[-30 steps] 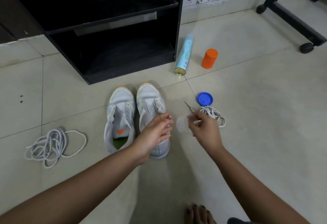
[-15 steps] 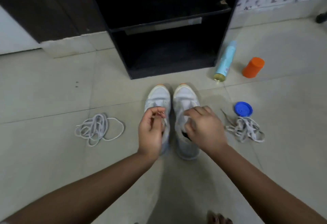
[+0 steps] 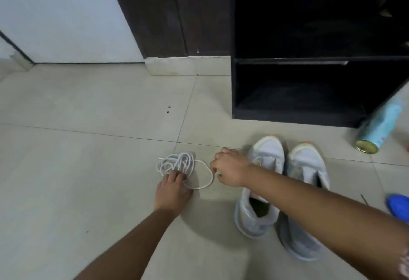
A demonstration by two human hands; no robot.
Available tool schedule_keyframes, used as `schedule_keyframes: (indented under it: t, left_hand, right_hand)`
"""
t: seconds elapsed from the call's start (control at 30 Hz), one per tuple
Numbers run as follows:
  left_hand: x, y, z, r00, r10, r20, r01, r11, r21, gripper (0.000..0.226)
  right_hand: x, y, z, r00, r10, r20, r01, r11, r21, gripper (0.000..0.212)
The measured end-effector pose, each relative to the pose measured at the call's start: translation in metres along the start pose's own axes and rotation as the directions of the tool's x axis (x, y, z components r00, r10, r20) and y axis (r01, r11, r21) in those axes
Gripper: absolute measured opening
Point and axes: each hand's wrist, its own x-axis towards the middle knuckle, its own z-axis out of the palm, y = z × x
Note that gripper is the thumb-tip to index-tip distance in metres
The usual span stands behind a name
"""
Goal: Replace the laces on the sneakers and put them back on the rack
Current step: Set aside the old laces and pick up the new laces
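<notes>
Wide stretch of tile floor (image 3: 88,147) lay left and near of everything. White laces (image 3: 177,163) sat in a loose coil on the tile, one loop trailing right. Left hand (image 3: 172,189) rested on the coil's near edge, fingers extended and slightly apart. Right hand (image 3: 230,169) was at the loop's right edge, fingers curled together; could not tell whether they pinched the lace. Sneakers (image 3: 307,169) stood side by side just right of it, toes toward the rack (image 3: 287,116), short of its bottom edge. Spray can (image 3: 378,129) lay by the rack's right corner; blue lid (image 3: 398,206) was cut by the right frame edge.
</notes>
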Motion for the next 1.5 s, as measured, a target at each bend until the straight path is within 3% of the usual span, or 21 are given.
schedule_keyframes:
  t: [0.1, 0.3, 0.37, 0.4, 0.5, 0.57, 0.63, 0.7, 0.77, 0.8, 0.9, 1.03, 1.07, 1.17, 1.23, 1.27, 1.33, 1.37, 1.4, 1.5]
  left_hand:
    - [0.002, 0.001, 0.004, 1.0, 0.008, -0.007, -0.008, 0.999, 0.041, 0.024]
    - [0.01, -0.017, -0.007, 0.99, -0.124, 0.061, 0.124, 0.992, 0.008, 0.022]
    - [0.011, -0.022, -0.02, 0.983, -0.177, -0.042, 0.17, 0.976, -0.133, 0.017]
    - [0.012, -0.02, -0.031, 0.975, -0.207, -0.082, 0.182, 0.953, -0.243, 0.022]
    - [0.019, 0.0, -0.069, 0.98, -0.13, -0.152, 0.069, 0.932, -0.357, 0.034]
    - [0.026, 0.017, -0.098, 0.981, -0.034, -0.189, -0.02, 0.961, -0.277, 0.03]
    - [0.033, 0.032, -0.126, 0.979, 0.029, -0.202, -0.052, 0.993, -0.109, 0.028]
    - [0.035, 0.043, -0.153, 0.978, 0.029, -0.206, -0.043, 0.997, -0.061, 0.028]
    - [0.034, 0.049, -0.17, 0.975, -0.066, -0.212, 0.007, 0.963, -0.268, 0.027]
    - [0.034, 0.05, -0.173, 0.969, -0.134, -0.207, 0.035, 0.906, -0.423, 0.027]
    - [0.031, 0.058, -0.168, 0.958, -0.238, -0.158, 0.058, 0.702, -0.71, 0.031]
    - [0.026, 0.074, -0.17, 0.981, -0.172, -0.089, 0.027, 0.577, -0.817, 0.034]
    - [0.024, 0.079, -0.175, 0.986, -0.144, -0.08, 0.006, 0.513, -0.858, 0.032]
    - [0.018, 0.101, -0.189, 0.999, 0.012, -0.04, -0.042, 0.335, -0.941, 0.029]
    - [0.012, 0.119, -0.192, 0.985, 0.172, 0.033, -0.02, 0.295, -0.955, 0.028]
    - [0.008, 0.127, -0.192, 0.968, 0.239, 0.082, 0.01, 0.286, -0.958, 0.028]
    - [0.001, 0.141, -0.194, 0.933, 0.317, 0.169, 0.082, 0.269, -0.96, 0.032]
    - [-0.001, 0.145, -0.197, 0.925, 0.33, 0.191, 0.102, 0.268, -0.958, 0.035]
    - [-0.002, 0.148, -0.2, 0.923, 0.331, 0.196, 0.101, 0.282, -0.954, 0.038]
    - [0.0, 0.15, -0.209, 0.952, 0.27, 0.141, 0.059, 0.292, -0.954, 0.042]
  right_hand:
    - [0.027, -0.024, 0.018, 0.999, -0.005, 0.046, 0.009, 0.996, -0.089, 0.033]
    - [0.035, -0.049, 0.04, 0.997, -0.025, 0.069, 0.034, 0.99, -0.14, 0.032]
    - [0.026, -0.048, 0.023, 0.991, -0.052, 0.12, 0.052, 0.999, 0.004, 0.027]
    - [0.019, -0.047, 0.013, 0.989, -0.088, 0.119, 0.068, 0.984, 0.164, 0.023]
    - [-0.008, -0.045, -0.029, 0.993, -0.115, -0.002, 0.095, 0.814, 0.572, 0.014]
    - [-0.023, -0.037, -0.05, 0.984, -0.012, -0.179, 0.111, 0.824, 0.555, 0.01]
    - [-0.038, -0.024, -0.068, 0.931, 0.11, -0.349, 0.087, 0.859, 0.504, 0.006]
    - [-0.053, -0.006, -0.086, 0.881, 0.263, -0.394, 0.101, 0.708, 0.699, 0.005]
    - [-0.068, 0.011, -0.099, 0.825, 0.417, -0.38, 0.151, 0.486, 0.861, 0.007]
    - [-0.074, 0.02, -0.103, 0.784, 0.489, -0.382, 0.162, 0.433, 0.887, 0.007]
    - [-0.091, 0.042, -0.099, 0.706, 0.615, -0.352, 0.072, 0.432, 0.899, 0.01]
    - [-0.111, 0.048, -0.098, 0.742, 0.597, -0.305, 0.036, 0.419, 0.907, 0.019]
    - [-0.116, 0.049, -0.103, 0.783, 0.541, -0.307, 0.058, 0.428, 0.902, 0.019]
    - [-0.135, 0.038, -0.122, 0.982, 0.124, -0.139, 0.079, 0.399, 0.913, 0.014]
    - [-0.136, 0.026, -0.126, 0.986, -0.025, -0.163, 0.161, 0.351, 0.923, 0.011]
    - [-0.131, 0.022, -0.125, 0.971, 0.017, -0.237, 0.217, 0.34, 0.915, 0.01]
    - [-0.119, 0.024, -0.117, 0.873, 0.275, -0.403, 0.262, 0.433, 0.863, 0.009]
    - [-0.116, 0.026, -0.114, 0.803, 0.389, -0.452, 0.236, 0.49, 0.839, 0.011]
    - [-0.115, 0.028, -0.112, 0.788, 0.43, -0.44, 0.208, 0.486, 0.849, 0.017]
    - [-0.122, 0.025, -0.106, 0.941, 0.274, -0.197, 0.112, 0.297, 0.948, 0.032]
